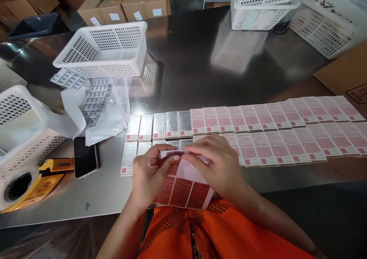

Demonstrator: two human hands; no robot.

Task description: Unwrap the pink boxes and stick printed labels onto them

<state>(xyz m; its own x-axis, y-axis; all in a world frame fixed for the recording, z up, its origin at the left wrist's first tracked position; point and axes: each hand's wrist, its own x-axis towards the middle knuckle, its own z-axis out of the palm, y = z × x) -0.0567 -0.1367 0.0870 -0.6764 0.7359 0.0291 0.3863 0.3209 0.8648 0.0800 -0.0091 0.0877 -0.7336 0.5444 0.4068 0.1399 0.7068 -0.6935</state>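
Observation:
Both my hands hold a sheet of red stickers (183,192) over the table's front edge. My left hand (150,173) pinches its folded-over upper edge between thumb and fingers. Close beside it, my right hand (219,161) has thumb and index finger closed at the same edge. Peeled white backing shows on part of the sheet. Just beyond my hands lie two long rows of small flat boxes. Those at the left have silvery-grey labels (172,123); the many to the right have pink labels (258,115). My hands hide part of the near row.
A white basket (100,65) stands at the back left, with sticker sheets (97,98) and loose backing paper before it. A phone (85,157), a yellow cutter (56,165) and another basket (17,117) lie left. Stacked baskets (259,16) and cartons (146,6) stand behind.

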